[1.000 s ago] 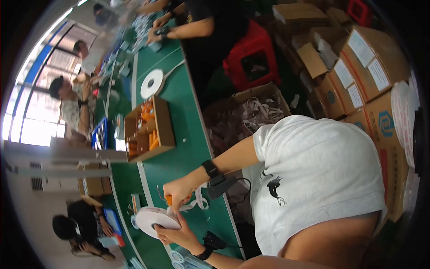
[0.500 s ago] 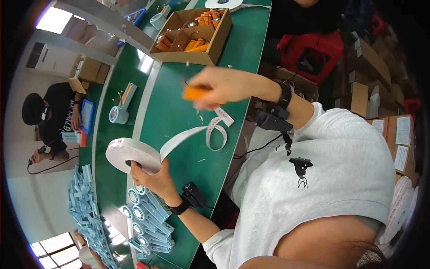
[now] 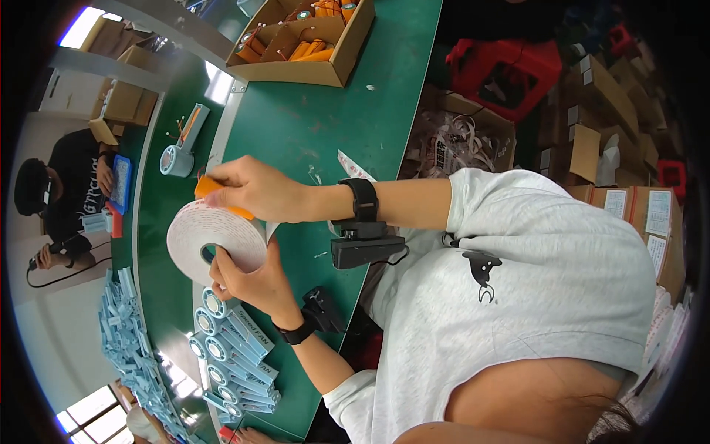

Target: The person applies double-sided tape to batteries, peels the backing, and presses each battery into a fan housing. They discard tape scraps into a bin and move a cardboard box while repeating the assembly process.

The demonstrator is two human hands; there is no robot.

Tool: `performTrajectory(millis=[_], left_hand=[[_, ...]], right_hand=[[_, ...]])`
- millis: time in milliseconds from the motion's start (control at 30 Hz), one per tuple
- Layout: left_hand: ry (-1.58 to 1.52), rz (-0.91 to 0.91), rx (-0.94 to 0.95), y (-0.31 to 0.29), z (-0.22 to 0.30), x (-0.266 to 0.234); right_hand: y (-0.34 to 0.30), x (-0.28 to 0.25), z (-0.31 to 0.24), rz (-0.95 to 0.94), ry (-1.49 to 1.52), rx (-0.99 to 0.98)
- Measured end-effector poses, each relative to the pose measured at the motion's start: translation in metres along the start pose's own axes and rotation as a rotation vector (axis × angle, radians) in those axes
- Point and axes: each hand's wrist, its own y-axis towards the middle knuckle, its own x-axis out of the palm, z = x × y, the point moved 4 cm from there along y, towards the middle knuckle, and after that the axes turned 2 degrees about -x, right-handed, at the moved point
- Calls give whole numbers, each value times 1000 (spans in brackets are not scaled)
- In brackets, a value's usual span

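My left hand [image 3: 255,285] grips a wide roll of white double-sided tape [image 3: 188,237], its fingers hooked into the core. An orange battery pack [image 3: 208,188] is pinched in my right hand [image 3: 255,185], held against the upper edge of the roll. A short tail of tape [image 3: 272,229] stands off the roll between my two hands. Farther up the table, a pointed tape end [image 3: 355,165] shows beyond my right wrist; my forearm hides whatever lies between. Below my left hand are several light blue handheld fans [image 3: 240,333], laid in a row.
A divided cardboard box [image 3: 310,72] of orange battery packs stands at the far end of the green table [image 3: 296,122]. One blue fan with wires [image 3: 177,159] lies across the metal strip, near a heap of blue parts [image 3: 122,318]. A co-worker [image 3: 74,174] sits at left.
My right hand has brought the battery pack left and down to the roll. The long looped strip of tape is now mostly out of sight behind my arm. The whole view has shifted slightly.
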Motion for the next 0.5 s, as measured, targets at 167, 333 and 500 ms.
performTrajectory(millis=[167,333,500], left_hand=[[-245,-40,-203,4,13,11],[-164,36,24,15,44,16],[-110,60,154,24,66,16]], right_hand=[[-7,-12,-21,151,282,-126],[4,-37,-40,159,184,-287],[7,-51,-51,266,585,-187]])
